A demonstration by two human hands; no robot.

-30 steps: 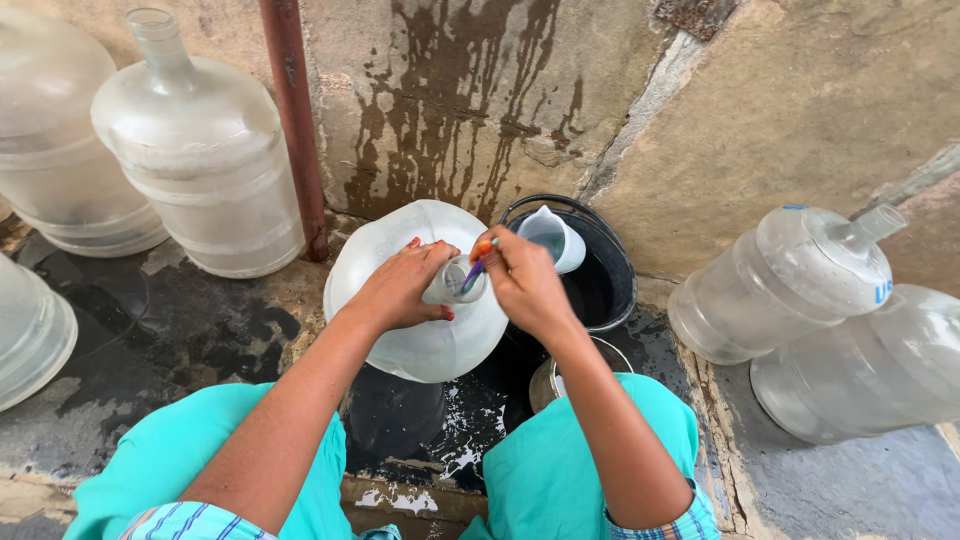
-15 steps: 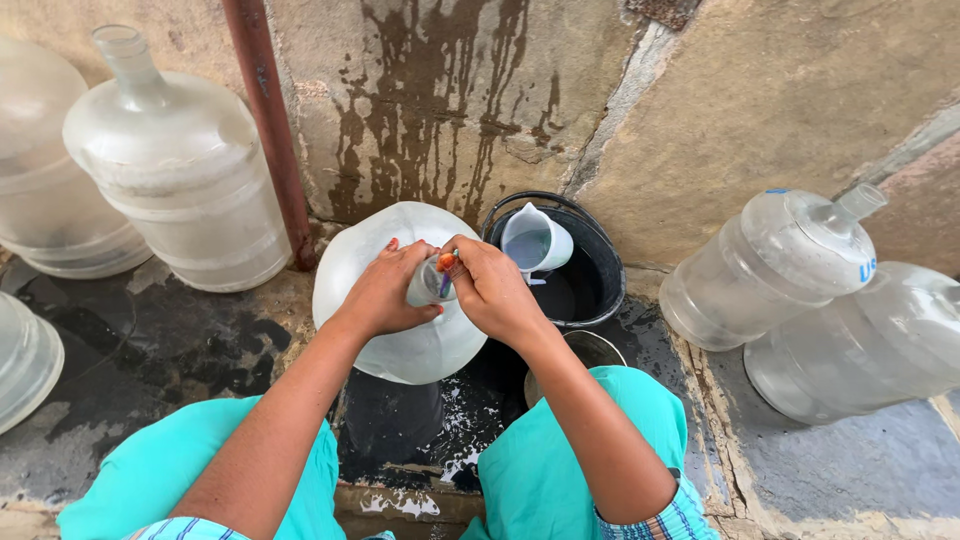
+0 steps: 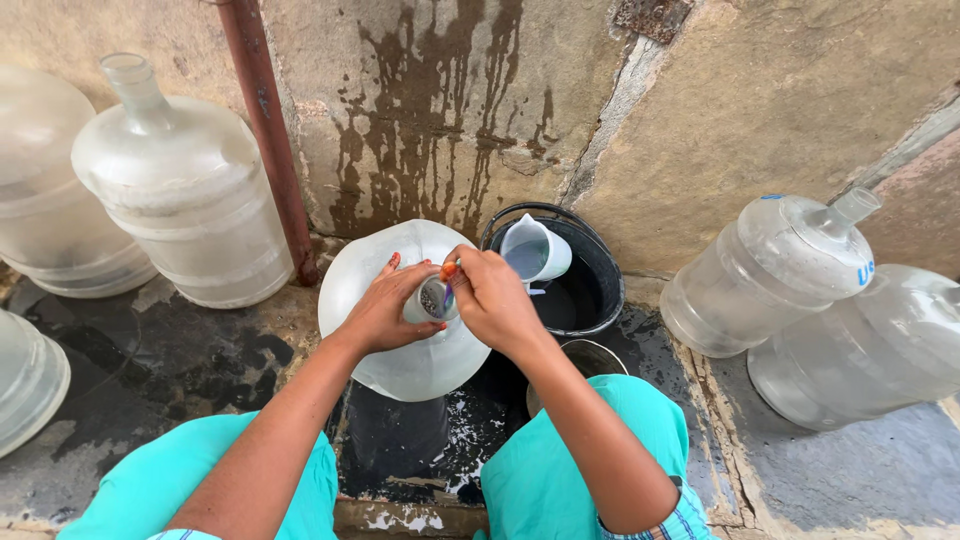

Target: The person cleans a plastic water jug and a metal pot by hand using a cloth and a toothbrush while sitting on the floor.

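Your left hand (image 3: 385, 305) wraps around neck of big clear water jug (image 3: 400, 310), jug upright between your knees. Right hand (image 3: 495, 300) pinches small orange-tipped tool (image 3: 447, 272) over jug mouth, fingers closed on it. Black bucket (image 3: 590, 285) just right of jug, pale plastic mug (image 3: 535, 252) sitting in it. More empty jugs (image 3: 185, 185) left, two tipped over right (image 3: 770, 270). Rusty pipe (image 3: 265, 130) runs up stained wall.

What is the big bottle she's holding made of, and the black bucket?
The big bottle looks like clear, cloudy plastic: light shows through its smooth, rounded wall. The black bucket seems to be glossy plastic, with a thin wire handle, probably metal.
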